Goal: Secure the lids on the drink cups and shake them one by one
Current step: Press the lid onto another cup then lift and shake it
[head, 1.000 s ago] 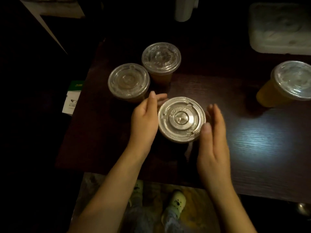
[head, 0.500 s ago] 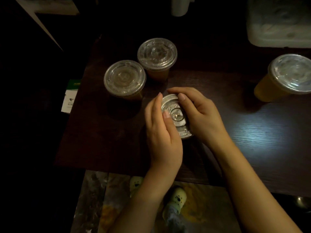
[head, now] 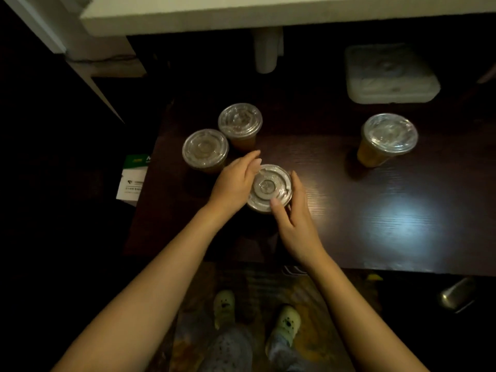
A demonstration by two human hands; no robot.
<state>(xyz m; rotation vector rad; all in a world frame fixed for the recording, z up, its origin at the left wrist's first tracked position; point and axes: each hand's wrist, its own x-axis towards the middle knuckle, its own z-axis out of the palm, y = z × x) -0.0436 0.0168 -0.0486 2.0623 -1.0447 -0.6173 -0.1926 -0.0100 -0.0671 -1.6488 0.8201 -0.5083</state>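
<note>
A dark drink cup with a clear flat lid (head: 269, 187) stands near the front edge of the dark wooden table (head: 375, 216). My left hand (head: 234, 181) wraps its left side, fingertips on the lid's far rim. My right hand (head: 294, 220) holds its right side, with the thumb pressed on the lid's near rim. The cup's body is hidden under the lid and my hands. Two lidded amber cups (head: 205, 151) (head: 239, 121) stand close together just behind and left of it. A third lidded amber cup (head: 389, 133) stands apart at the right.
A white lidded food box (head: 389, 75) and a white cylinder (head: 266, 53) sit at the back of the table. A green and white card (head: 132, 178) lies off the table's left edge. A metal object (head: 456, 293) is low at the right. My feet show below the table's front edge.
Both hands have come off the top of the lid, where they were pressing, and now hold the cup's sides. The view has pulled back and up.
</note>
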